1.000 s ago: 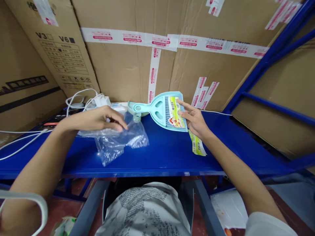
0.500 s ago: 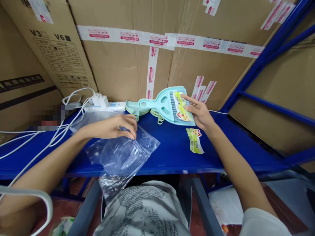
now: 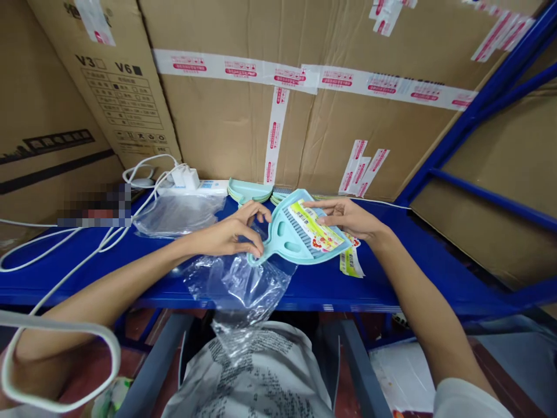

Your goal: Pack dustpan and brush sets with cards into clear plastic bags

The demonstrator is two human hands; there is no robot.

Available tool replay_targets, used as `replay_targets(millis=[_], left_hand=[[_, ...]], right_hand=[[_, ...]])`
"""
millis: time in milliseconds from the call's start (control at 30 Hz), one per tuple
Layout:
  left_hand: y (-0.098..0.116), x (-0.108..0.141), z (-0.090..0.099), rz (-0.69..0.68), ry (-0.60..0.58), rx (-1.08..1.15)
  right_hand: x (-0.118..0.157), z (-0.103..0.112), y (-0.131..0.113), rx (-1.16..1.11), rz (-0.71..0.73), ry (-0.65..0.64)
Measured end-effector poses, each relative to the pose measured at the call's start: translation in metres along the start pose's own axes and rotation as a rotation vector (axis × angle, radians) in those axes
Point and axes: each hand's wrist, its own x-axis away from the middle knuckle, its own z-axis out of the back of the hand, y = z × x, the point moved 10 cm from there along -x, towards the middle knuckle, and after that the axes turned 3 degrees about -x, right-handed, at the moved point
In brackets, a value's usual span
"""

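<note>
Brown cardboard boxes point(image 3: 226, 128), crossed by white tape with red print, fill the upper part of the frame behind a blue desk point(image 3: 418, 255), with a blue metal frame point(image 3: 470, 116) slanting down on the right. Near the centre, tilted above the desk, is a pale turquoise dustpan point(image 3: 278, 244), its handle pointing to the lower left and its wide end to the right. Grey brush bristles point(image 3: 300, 229) lie within it, beneath a yellow-green and white printed card point(image 3: 319, 229). On its right side, the right hand point(image 3: 348, 216) has its grip closed on the wide end, thumb over the card. The left hand point(image 3: 243, 229) is curled beside the handle; I cannot tell whether its grip is fastened on anything. Clear plastic bag point(image 3: 248, 290) material spreads below it, hanging over the front edge. More cards point(image 3: 351, 264) lie right of centre, behind the dustpan sit further pale green pieces point(image 3: 250, 190), and white cables point(image 3: 65, 323) loop through the left of the frame.
</note>
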Motion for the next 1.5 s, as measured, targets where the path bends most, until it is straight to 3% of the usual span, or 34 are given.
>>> replay_targets(millis=[233,367,600,800,900,967,1000,1100,1167,1233,1300,1400,1500], left_hand=[[0.003,-0.002,-0.012,-0.001,0.007,0.060],[0.008,-0.003,-0.012,-0.003,0.043,0.080],[0.007,0.001,0.006,0.001,0.095,0.007],[0.006,0.000,0.014,0.022,0.077,-0.075],[0.012,0.000,0.017,0.007,0.056,-0.083],[0.011,0.003,0.038,0.045,0.163,-0.106],[0.006,0.008,0.055,0.089,0.276,-0.116],[-0.018,0.043,0.118,0.265,0.795,-0.048],[-0.044,0.067,0.136,0.381,1.048,0.168],[-0.070,0.070,0.126,0.518,1.051,0.476],[-0.082,0.058,0.099,0.643,0.884,0.734],[-0.076,0.043,0.068,0.708,0.712,0.905],[-0.069,0.041,0.056,0.722,0.727,0.956]], right_hand=[[-0.013,-0.045,0.023,0.029,-0.096,-0.141],[-0.018,-0.067,0.029,-0.008,-0.070,-0.147],[-0.023,-0.078,0.054,-0.113,-0.033,-0.014],[-0.020,-0.099,0.057,-0.147,0.012,-0.131],[-0.019,-0.097,0.054,-0.172,0.058,-0.077],[-0.020,-0.088,0.052,-0.191,0.090,0.007],[-0.020,-0.082,0.050,-0.200,0.110,0.056],[-0.018,-0.058,0.036,-0.218,0.204,0.218],[-0.015,-0.042,0.024,-0.212,0.276,0.309],[-0.009,-0.028,0.012,-0.188,0.344,0.381],[-0.004,-0.020,0.002,-0.148,0.400,0.424],[-0.001,-0.019,-0.003,-0.098,0.430,0.425],[-0.003,-0.029,0.000,-0.079,0.422,0.362]])
